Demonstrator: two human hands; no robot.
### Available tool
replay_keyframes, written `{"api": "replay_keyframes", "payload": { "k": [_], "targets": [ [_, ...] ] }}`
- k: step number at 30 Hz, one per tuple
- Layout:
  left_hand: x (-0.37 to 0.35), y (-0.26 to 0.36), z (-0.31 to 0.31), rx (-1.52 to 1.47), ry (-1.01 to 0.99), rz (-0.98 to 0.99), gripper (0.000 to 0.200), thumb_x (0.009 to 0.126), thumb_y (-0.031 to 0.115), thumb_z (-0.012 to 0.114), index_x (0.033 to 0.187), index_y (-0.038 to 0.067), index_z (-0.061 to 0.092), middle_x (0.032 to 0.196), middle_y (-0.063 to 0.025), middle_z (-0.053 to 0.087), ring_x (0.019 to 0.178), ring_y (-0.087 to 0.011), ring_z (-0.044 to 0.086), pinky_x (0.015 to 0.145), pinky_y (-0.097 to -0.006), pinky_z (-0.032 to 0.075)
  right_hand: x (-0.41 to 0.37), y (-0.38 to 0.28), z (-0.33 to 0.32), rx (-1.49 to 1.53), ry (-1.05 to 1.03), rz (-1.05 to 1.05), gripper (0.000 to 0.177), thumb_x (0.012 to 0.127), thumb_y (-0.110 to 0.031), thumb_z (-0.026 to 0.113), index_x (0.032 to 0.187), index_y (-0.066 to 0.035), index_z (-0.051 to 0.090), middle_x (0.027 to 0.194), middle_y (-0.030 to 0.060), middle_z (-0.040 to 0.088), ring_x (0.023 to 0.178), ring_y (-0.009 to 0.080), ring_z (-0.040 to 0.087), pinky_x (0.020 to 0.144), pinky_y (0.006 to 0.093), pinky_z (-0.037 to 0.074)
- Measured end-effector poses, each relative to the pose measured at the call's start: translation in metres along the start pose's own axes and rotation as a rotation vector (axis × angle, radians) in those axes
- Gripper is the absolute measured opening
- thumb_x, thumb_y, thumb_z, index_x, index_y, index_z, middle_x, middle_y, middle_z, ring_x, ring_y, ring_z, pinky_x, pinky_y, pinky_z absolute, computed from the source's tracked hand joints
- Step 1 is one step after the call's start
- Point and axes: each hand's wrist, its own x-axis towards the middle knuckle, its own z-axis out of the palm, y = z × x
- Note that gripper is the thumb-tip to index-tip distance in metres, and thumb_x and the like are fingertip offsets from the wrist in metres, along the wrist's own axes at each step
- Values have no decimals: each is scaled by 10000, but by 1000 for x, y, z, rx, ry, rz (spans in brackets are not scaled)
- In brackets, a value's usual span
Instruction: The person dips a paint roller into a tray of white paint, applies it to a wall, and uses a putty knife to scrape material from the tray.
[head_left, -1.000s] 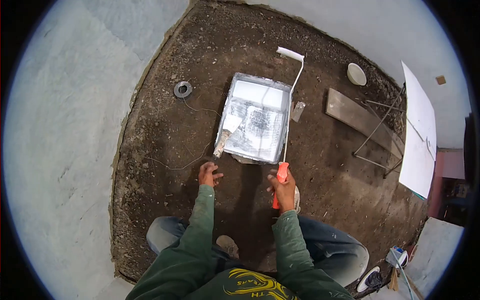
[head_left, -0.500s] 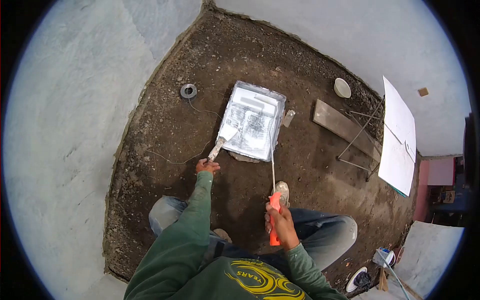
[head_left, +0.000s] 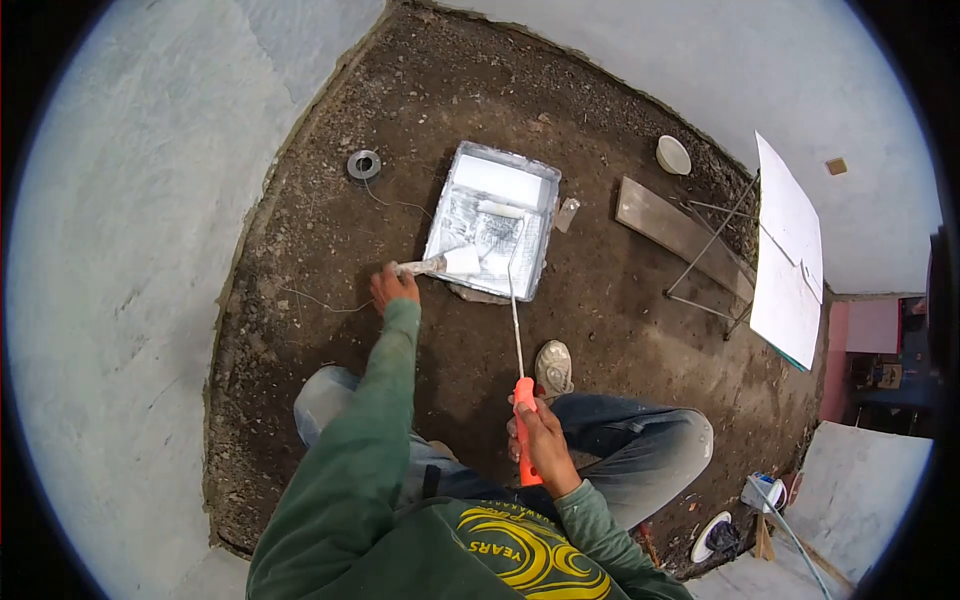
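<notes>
A grey paint tray [head_left: 548, 235] with white paint lies on the dirt floor ahead. My left hand [head_left: 394, 288] is closed on the handle of a scraper [head_left: 460, 261], whose white-coated blade is over the tray's lower left part. An orange-handled paint roller [head_left: 526, 425] is gripped in my right hand [head_left: 542, 440]. Its thin metal rod runs forward to the small white roller head [head_left: 500, 209], which rests on the tray's ribbed middle. White paint fills the far end of the tray.
A wire coil [head_left: 364, 165] lies left of the tray. To the right are a white bowl [head_left: 673, 155], a plank [head_left: 680, 235] and a white board [head_left: 786, 260] on metal legs. A bucket [head_left: 764, 492] stands at the lower right. Walls border the floor.
The roller head has moved from the tray's far part down to its middle. My left hand has shifted left, and the scraper has turned to point more to the right.
</notes>
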Motion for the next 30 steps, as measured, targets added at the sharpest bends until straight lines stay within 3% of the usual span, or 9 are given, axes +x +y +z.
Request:
{"api": "replay_keyframes", "payload": {
  "k": [7,12,16,17,18,22,24,25,30],
  "targets": [
    [42,43,-10,280,-54,233,404,873,387,582,1230,199,555,1242,-76,501,1217,-280,432,1000,-553,327,0,2,-5,22,-11,5,315,971,-328,449,1157,-75,475,705,32,495,487,122,492,445,261,420],
    [61,34,3,359,-507,76,554,875,494,525,1346,209,459,1364,-84,457,1265,-288,426,1018,-504,362,7,-5,-8,55,-23,8,322,969,-337,454,1157,-76,476,708,33,500,484,124,493,445,260,422],
    [88,-47,49,-25,-741,235,884,673,546,738,1365,99,418,1297,-190,502,1194,-325,499,980,-442,423,10,-2,-9,75,-24,12,309,973,-325,450,1154,-77,481,702,30,503,475,124,494,439,258,421],
    [73,-42,40,-90,-742,232,1123,531,353,907,1421,65,286,1235,-258,543,1122,-309,561,919,-415,470,10,-3,-6,94,-23,13,310,975,-321,446,1165,-77,481,697,28,503,472,122,495,436,255,419],
    [65,-45,44,-37,-699,399,1055,562,231,894,1410,92,283,1212,-222,569,1111,-328,565,916,-426,476,11,-3,-4,99,-29,22,310,975,-321,446,1165,-77,481,697,28,503,472,122,495,436,255,419],
    [31,-42,54,123,-455,286,795,608,84,837,1292,125,433,1095,-152,618,1037,-347,590,857,-433,504,15,-5,-2,77,-14,14,327,973,-326,450,1186,-78,479,697,25,499,473,112,492,436,252,418],
    [26,-44,46,190,-412,559,594,617,110,832,1146,89,564,1030,-144,622,974,-359,599,861,-439,503,11,-4,-4,88,-22,13,325,971,-327,452,1178,-79,482,696,24,496,476,109,492,436,251,416],
    [26,-38,40,270,-513,466,407,671,121,789,1040,82,622,1090,-130,584,1045,-344,559,903,-421,482,9,0,-5,91,-21,23,325,971,-327,452,1178,-79,482,696,24,496,476,109,492,436,251,416],
    [26,-27,20,560,-625,601,323,750,89,704,1065,80,632,1090,-114,583,1086,-301,535,952,-391,442,22,2,-8,89,-30,-8,332,962,-336,468,1165,-74,484,703,25,499,476,114,491,434,253,415]
  ]
}}
